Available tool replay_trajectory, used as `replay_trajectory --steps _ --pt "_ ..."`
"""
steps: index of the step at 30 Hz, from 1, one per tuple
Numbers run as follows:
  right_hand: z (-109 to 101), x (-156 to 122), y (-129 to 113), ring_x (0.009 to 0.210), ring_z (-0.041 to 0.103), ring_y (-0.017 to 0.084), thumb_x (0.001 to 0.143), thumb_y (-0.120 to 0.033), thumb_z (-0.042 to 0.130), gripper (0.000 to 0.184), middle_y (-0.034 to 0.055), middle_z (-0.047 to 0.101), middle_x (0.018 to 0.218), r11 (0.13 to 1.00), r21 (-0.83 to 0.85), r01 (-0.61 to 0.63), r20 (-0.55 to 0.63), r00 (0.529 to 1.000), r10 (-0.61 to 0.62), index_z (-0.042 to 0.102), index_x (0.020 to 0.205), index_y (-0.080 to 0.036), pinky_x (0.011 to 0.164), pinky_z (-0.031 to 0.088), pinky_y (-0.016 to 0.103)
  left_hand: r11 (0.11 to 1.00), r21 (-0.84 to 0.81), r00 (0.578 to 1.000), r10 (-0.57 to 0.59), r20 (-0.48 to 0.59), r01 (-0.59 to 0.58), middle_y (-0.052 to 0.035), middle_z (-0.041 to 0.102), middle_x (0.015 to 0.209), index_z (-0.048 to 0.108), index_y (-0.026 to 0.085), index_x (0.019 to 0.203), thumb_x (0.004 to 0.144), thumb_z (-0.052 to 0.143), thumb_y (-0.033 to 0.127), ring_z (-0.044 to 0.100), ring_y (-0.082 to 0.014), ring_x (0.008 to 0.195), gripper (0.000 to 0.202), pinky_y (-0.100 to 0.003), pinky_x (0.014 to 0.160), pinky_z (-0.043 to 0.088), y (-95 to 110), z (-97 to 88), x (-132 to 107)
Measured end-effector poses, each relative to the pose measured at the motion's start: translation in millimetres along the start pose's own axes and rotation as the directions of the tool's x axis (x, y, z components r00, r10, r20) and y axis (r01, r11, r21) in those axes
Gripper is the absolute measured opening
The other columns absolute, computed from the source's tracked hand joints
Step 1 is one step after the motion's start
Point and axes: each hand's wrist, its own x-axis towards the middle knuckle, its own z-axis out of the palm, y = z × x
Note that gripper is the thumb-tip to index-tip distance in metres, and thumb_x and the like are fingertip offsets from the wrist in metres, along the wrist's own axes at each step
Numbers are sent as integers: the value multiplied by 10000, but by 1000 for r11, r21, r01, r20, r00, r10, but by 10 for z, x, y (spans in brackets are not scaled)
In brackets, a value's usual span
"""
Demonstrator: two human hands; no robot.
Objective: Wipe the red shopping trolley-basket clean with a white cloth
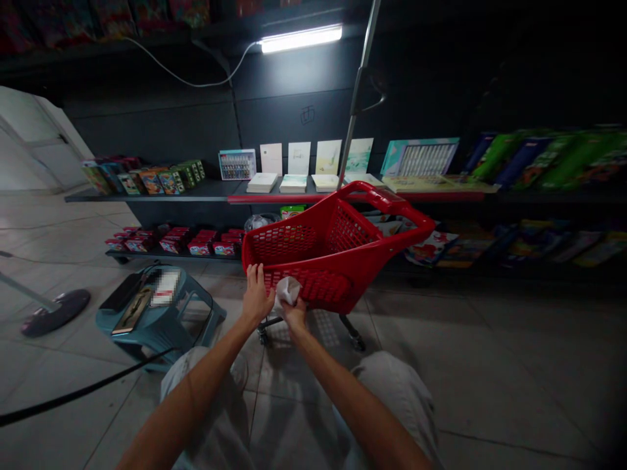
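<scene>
A red plastic shopping cart (313, 238) on dark legs with casters stands in front of me, its handle up at the right. My left hand (257, 297) rests on the cart's near left corner, fingers stretched over the rim and side. In my right hand (294, 313) is a crumpled whitish cloth (287, 292), pressed against the slotted side of the basket. The fingers of that hand are partly hidden by the cloth. The two hands are close together near the basket's lower left part.
Behind the cart runs a shelf (206, 190) with boxes, books and packets. A blue-grey stool (183, 307) at the left bears a phone and other items. A metal pole (360, 85) rises behind the cart. A round-based stand (55, 314) is at far left; a dark strap (88, 390) crosses lower left.
</scene>
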Motion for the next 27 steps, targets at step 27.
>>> replay_trajectory --steps 27 --pt "-431 -1 -1159 831 716 178 679 -348 811 470 65 780 1029 962 268 -51 226 974 -11 725 1101 -160 711 566 256 918 49 913 384 135 -393 -170 364 1684 173 180 1676 977 500 367 270 -331 1604 794 -655 1314 -1 414 -4 -122"
